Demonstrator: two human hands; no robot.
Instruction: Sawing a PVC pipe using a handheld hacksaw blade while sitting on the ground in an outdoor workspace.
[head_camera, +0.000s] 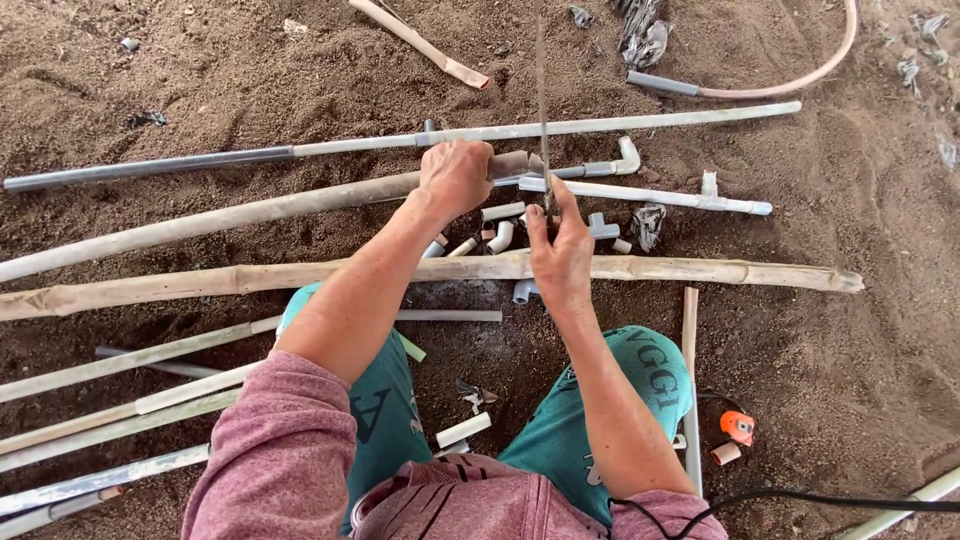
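On bare sandy ground (850, 350) strewn with pipes, the left hand (455, 178) grips a dirty pipe (250, 212) while the right hand (562, 250) pinches a thin blade (543, 110).

Left hand (455, 178) fisted, knuckles up — right hand (560, 250) pinching, both arms outstretched.

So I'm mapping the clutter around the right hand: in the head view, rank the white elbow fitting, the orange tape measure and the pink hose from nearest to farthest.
From the right hand:
1. White elbow fitting, just to its left on the dirt.
2. Orange tape measure, down by the right knee.
3. Pink hose, curved at the top right, farthest.
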